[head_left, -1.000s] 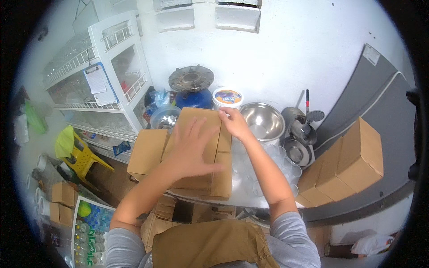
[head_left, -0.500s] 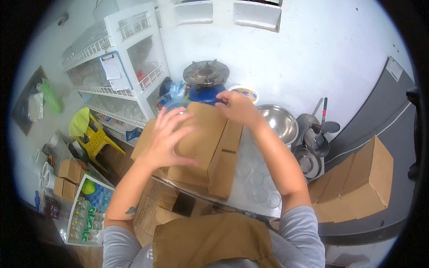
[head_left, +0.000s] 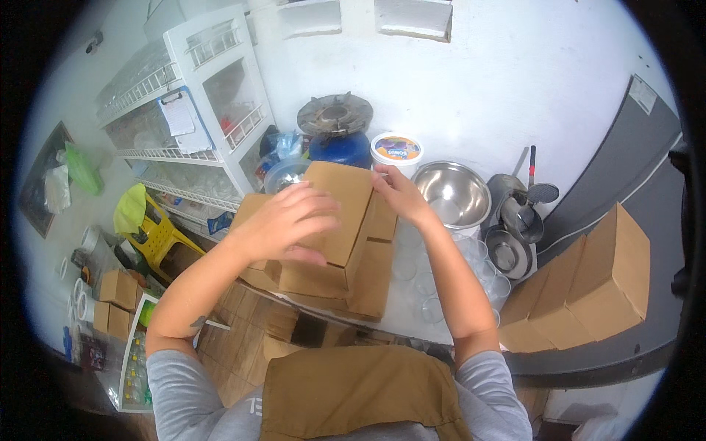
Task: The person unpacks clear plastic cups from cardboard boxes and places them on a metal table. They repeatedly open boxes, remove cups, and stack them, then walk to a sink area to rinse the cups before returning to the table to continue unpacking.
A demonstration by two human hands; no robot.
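Note:
A closed brown cardboard box [head_left: 344, 198] sits on top of other cardboard boxes [head_left: 371, 275] at the near edge of the table. My left hand [head_left: 290, 220] is over its left part, fingers stretched and thumb apart, with nothing held. Whether the palm touches the lid I cannot tell. At the box's far right corner is my right hand [head_left: 403, 195], its fingers loosely bent and apart, the fingertips beside or touching the edge. To the right of the stack, several clear glasses [head_left: 430, 283] stand on the white table [head_left: 403, 309], partly behind my right forearm.
A steel bowl [head_left: 452, 195], a white tub [head_left: 397, 151] and a gas burner [head_left: 334, 116] on a blue cylinder line the wall. Pans [head_left: 507, 250] and a row of cardboard boxes [head_left: 581, 287] stand right. Left are white shelves [head_left: 220, 95] and a yellow chair [head_left: 158, 235].
My right hand has come down to the box's far right corner. The left hand has shifted slightly lower over the box, fingers flatter. The view has turned a little, showing more glasses.

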